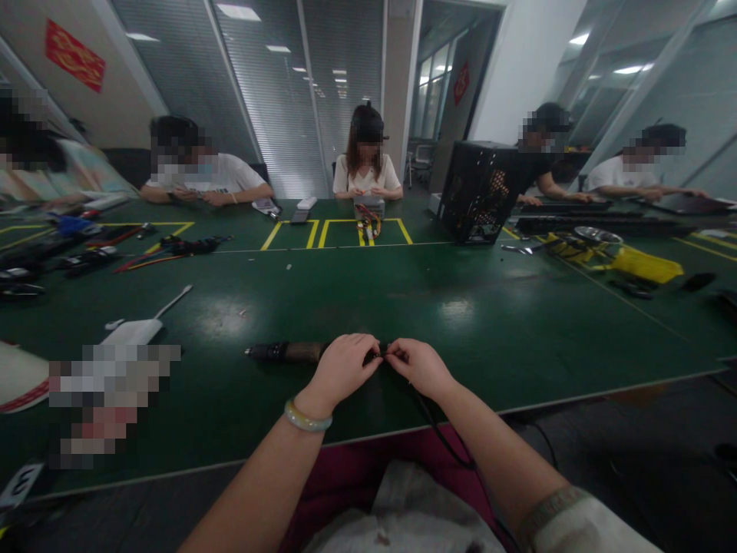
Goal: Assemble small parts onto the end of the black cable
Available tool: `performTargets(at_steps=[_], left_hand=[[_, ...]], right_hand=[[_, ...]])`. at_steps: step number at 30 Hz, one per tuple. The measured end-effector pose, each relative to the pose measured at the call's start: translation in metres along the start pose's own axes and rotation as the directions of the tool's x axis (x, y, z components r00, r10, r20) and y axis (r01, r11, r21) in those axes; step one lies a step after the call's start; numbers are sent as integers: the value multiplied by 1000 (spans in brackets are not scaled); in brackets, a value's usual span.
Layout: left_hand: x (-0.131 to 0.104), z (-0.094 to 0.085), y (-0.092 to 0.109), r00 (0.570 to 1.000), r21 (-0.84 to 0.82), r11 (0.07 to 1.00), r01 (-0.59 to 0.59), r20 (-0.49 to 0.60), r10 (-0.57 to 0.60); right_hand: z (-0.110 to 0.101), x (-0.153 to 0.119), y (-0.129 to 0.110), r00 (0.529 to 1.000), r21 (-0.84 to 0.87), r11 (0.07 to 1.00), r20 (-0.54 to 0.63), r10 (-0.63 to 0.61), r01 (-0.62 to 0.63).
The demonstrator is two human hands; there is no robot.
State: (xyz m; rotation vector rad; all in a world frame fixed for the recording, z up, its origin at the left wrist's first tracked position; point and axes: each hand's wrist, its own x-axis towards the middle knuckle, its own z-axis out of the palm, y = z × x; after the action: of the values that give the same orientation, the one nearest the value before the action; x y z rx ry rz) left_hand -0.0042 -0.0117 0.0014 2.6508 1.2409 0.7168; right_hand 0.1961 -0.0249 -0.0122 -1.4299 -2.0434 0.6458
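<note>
A long dark cylindrical tool (302, 352) lies across the table in front of me, its narrow metal tip pointing left. My left hand (348, 365) rests over the tool's right part, thumb and fingers closed in a pinch. Close beside it, my right hand (419, 365) also pinches with its fingertips, almost touching the left ones. A tiny glint shows between the two hands, but what they hold is too small and covered to name. From under my right hand a black cable (434, 430) runs down over the table's front edge.
On the left are a white device with a thin rod (135, 332) and a pale hat-like item (20, 376). Across the green table (357, 284), several people sit at work. A black computer case (477, 192) and a yellow object (648, 265) stand at the right.
</note>
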Motion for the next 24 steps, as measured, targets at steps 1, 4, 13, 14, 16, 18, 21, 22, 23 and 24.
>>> performTargets(at_steps=[1,4,13,14,16,18,21,22,23,24], left_hand=[[0,0,0,1000,2,1000,-3,0,3],[0,-2,1,1000,4,1000,-13,4,13],[1,-2,0,1000,15,1000,-20,23,19],[1,-2,0,1000,16,1000,-11,18,11],[1,-1,0,1000,16,1000,1,14,-2],[0,-1,0,1000,13,1000,2,16,-2],[0,-2,0,1000,2,1000,-19,18,19],[0,-2,0,1000,-3,1000,-25,17,25],[0,-2,1,999,-7,1000,-29,17,29],[0,-3,1,999,-10,999,-32,18,33]], right_hand=[[0,0,0,1000,2,1000,2,3,-3],[0,0,-1,1000,5,1000,0,14,-14],[1,-1,1,1000,8,1000,4,0,0],[1,-1,1,1000,6,1000,2,-1,1],[1,-1,1,1000,3,1000,-1,0,0],[1,0,1,1000,0,1000,-2,1,-1],[1,0,2,1000,-2,1000,-2,-6,6],[1,0,2,1000,-2,1000,-1,-9,9],[0,-1,2,1000,-1,1000,1,-11,11],[0,-1,2,1000,-1,1000,2,-10,10]])
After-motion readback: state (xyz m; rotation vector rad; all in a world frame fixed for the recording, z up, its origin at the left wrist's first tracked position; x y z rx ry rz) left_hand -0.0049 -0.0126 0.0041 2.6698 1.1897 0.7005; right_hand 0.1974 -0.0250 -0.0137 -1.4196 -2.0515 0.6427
